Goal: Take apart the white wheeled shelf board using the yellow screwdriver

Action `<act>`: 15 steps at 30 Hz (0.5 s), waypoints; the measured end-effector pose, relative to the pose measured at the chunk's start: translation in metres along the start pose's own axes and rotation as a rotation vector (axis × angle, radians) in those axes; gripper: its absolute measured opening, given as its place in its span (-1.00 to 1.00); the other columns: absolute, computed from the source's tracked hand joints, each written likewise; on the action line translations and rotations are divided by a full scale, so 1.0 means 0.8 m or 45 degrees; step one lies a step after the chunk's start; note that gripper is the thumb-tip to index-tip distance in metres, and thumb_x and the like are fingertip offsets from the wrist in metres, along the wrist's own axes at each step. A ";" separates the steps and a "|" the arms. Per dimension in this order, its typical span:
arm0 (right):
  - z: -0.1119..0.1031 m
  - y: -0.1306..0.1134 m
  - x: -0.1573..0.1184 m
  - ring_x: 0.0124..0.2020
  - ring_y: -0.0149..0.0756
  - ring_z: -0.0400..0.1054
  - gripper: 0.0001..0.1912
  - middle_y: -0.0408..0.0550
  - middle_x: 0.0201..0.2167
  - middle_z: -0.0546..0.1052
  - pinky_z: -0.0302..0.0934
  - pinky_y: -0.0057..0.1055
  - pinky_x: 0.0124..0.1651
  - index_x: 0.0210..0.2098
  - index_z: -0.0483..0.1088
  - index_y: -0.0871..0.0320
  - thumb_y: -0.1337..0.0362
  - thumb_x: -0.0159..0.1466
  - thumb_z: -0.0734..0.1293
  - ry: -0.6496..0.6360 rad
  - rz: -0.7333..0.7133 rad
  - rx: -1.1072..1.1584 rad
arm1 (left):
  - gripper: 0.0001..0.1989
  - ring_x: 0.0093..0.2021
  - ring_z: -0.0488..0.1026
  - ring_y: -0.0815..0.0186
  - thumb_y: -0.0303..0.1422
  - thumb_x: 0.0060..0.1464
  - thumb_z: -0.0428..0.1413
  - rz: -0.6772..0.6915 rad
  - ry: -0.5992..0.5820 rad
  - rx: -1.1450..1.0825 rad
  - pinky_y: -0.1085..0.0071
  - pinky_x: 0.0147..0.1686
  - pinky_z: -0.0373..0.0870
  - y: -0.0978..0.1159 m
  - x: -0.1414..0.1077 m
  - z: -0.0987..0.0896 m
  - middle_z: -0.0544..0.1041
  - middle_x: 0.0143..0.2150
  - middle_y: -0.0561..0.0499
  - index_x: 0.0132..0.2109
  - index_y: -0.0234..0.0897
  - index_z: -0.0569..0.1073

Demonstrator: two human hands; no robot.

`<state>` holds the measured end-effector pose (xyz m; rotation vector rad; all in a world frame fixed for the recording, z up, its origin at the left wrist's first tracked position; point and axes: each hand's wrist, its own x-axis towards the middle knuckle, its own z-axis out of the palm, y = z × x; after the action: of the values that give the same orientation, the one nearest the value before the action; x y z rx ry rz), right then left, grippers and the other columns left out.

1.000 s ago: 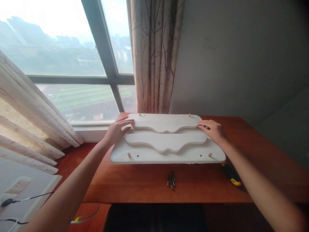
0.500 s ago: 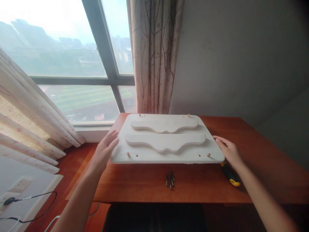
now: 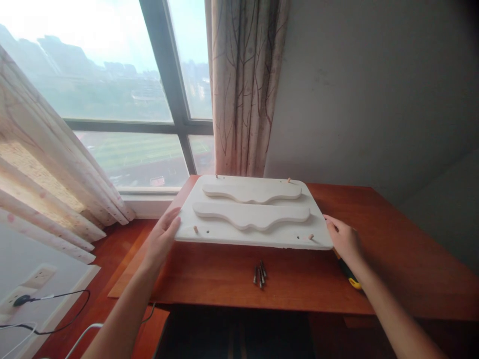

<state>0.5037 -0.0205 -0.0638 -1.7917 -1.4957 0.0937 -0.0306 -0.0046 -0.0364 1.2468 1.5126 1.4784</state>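
Observation:
A white board [image 3: 247,238] with rounded corners lies on the desk, a wooden dowel standing up near each corner. Two white wavy-edged pieces rest on top: a rear one [image 3: 251,192] and a front one [image 3: 250,214]. My left hand [image 3: 163,233] holds the board's left edge, its thumb along the rim. At the opposite edge, my right hand [image 3: 343,239] is closed round the rim, thumb and fingers pinching it. Several dark metal bolts [image 3: 260,274] lie in front of the board. Partly behind my right wrist is a tool with a black and yellow handle [image 3: 354,282].
The reddish-brown wooden desk [image 3: 404,259] reaches to the right, beside a grey wall. A window [image 3: 127,154] and patterned curtains [image 3: 243,89] stand behind and left. Low on the left are a wall socket [image 3: 39,276] and cables. A dark shape is below the desk's front edge.
My left hand has closed in on the board's left edge, where its fingers were spread before. My right hand still grips the right edge. The view has shifted slightly.

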 end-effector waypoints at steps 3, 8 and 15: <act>0.011 -0.016 0.004 -0.02 0.03 0.56 -0.49 0.17 -0.04 0.65 0.39 -0.14 0.05 -0.08 0.63 0.20 0.12 0.33 0.11 0.020 -0.097 -0.079 | -0.27 -0.07 0.56 0.11 0.06 -0.06 0.30 -0.001 0.056 -0.029 0.37 -0.21 0.48 -0.003 0.019 -0.005 0.60 0.09 -0.19 0.16 -0.30 0.50; 0.033 -0.044 0.018 -0.01 -0.05 0.55 -0.51 0.17 -0.01 0.64 0.36 -0.24 0.05 -0.07 0.61 0.19 0.23 0.36 0.08 0.007 -0.180 -0.194 | -0.33 -0.15 0.53 0.17 0.03 -0.11 0.29 0.042 0.139 -0.006 0.41 -0.26 0.43 -0.002 0.052 -0.009 0.62 -0.04 -0.12 0.06 -0.32 0.54; 0.060 -0.077 0.043 -0.03 -0.10 0.50 -0.57 0.18 -0.04 0.64 0.29 -0.32 0.01 -0.07 0.61 0.19 0.32 0.36 0.12 -0.055 -0.201 -0.255 | -0.36 -0.21 0.50 0.24 -0.05 -0.03 0.24 0.042 0.173 0.095 0.43 -0.27 0.42 -0.005 0.085 -0.021 0.62 -0.12 -0.09 0.11 -0.40 0.52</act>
<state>0.4402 0.0337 -0.0461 -1.8281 -1.7232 -0.1002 -0.0685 0.0541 -0.0274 1.2413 1.6563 1.5688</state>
